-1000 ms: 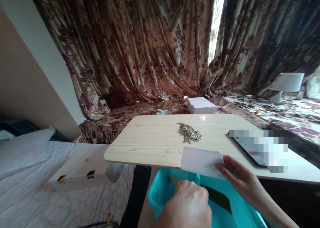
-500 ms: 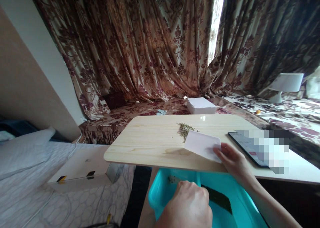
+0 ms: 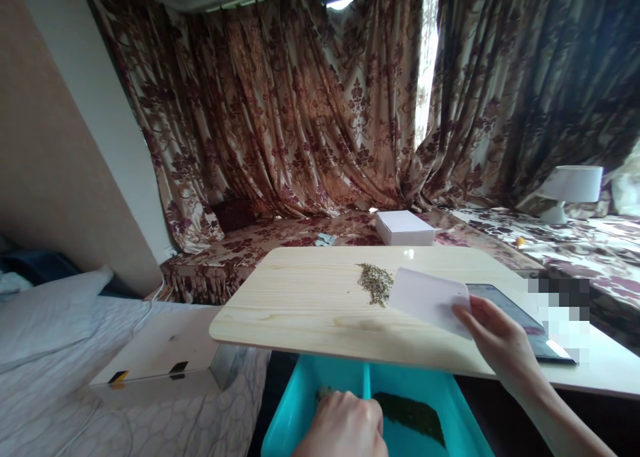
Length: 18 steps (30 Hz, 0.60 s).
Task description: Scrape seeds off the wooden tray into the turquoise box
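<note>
My right hand point(image 3: 500, 340) pinches a thin white plastic scraper point(image 3: 425, 300) by its right end, tilted over the table. Just left of the scraper's edge lies a loose pile of small green-and-pale dried bits point(image 3: 376, 283) on the light wooden tabletop point(image 3: 290, 303). Below the table's near edge is a divided turquoise tub point(image 3: 285, 403). My left hand point(image 3: 345, 427) is closed over the tub's near side, its fingertips hidden beneath the knuckles. A few bits point(image 3: 323, 393) show in the left compartment, and a dark green flat strip point(image 3: 410, 413) lies in the right one.
A tablet point(image 3: 530, 323), partly blurred out, lies on the table's right side behind my right hand. Beyond the table stand a white box point(image 3: 405, 227) and a lamp point(image 3: 570, 190). On the bed at left rests a large white box point(image 3: 155, 350).
My right hand first carried the scraper from the near edge up over the pile, then drew it to the right, uncovering the pile. My left hand and the tub shifted left together. The view tilted up.
</note>
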{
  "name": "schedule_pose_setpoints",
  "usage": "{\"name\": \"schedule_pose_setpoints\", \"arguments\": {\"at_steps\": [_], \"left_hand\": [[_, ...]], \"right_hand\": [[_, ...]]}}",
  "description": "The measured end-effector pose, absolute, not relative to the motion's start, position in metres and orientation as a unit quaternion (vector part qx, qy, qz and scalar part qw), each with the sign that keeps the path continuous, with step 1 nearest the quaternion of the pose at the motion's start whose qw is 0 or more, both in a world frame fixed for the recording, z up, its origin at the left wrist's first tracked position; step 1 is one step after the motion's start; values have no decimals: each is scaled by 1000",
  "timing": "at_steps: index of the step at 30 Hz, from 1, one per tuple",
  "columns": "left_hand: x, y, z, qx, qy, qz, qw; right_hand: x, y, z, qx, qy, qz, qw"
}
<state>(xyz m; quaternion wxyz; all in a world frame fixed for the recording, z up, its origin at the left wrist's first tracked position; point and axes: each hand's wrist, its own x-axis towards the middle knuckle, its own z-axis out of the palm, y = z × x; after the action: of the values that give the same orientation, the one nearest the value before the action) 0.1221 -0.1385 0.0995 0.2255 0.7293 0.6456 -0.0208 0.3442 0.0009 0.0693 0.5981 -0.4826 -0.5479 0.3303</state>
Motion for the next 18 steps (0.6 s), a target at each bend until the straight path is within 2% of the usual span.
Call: {"name": "schedule_pose_setpoints", "arguments": {"at_steps": [13, 18], "left_hand": [[91, -141, 72, 677, 702, 16, 221], [96, -143, 71, 677, 701, 17, 222]], "right_hand": [[335, 20, 50, -490, -552, 272, 618], [333, 17, 52, -493, -539, 299, 614]]}}
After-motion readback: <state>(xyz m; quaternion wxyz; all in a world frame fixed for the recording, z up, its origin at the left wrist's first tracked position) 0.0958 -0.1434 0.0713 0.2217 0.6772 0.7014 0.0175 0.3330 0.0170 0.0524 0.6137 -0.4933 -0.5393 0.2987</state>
